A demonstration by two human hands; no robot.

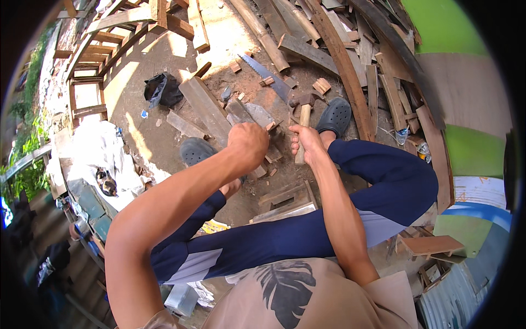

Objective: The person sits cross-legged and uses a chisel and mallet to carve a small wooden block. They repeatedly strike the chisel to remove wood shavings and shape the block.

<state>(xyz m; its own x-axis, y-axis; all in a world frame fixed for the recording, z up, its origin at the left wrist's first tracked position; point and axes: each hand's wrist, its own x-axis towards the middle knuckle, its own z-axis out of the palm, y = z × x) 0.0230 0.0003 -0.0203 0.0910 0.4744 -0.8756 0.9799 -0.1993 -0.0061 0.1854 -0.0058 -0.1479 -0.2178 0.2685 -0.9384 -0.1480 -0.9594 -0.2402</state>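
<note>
My right hand is wrapped around the wooden handle of a hammer, its rusty brown head pointing away from me. To the left, my left hand is closed in a fist over some wood pieces; what its fingers grip is hidden. A short grey wooden piece shows just beyond that fist, beside a grey stone. A longer weathered plank lies to its left. Past the hammer head, a handsaw rests on the ground with its toothed blade pointing up and left.
Long boards and beams pile up at the right. A black plastic bag sits at the left, near a wooden ladder-like frame. A calico cat lies on white cloth. Small wood blocks are scattered around my feet.
</note>
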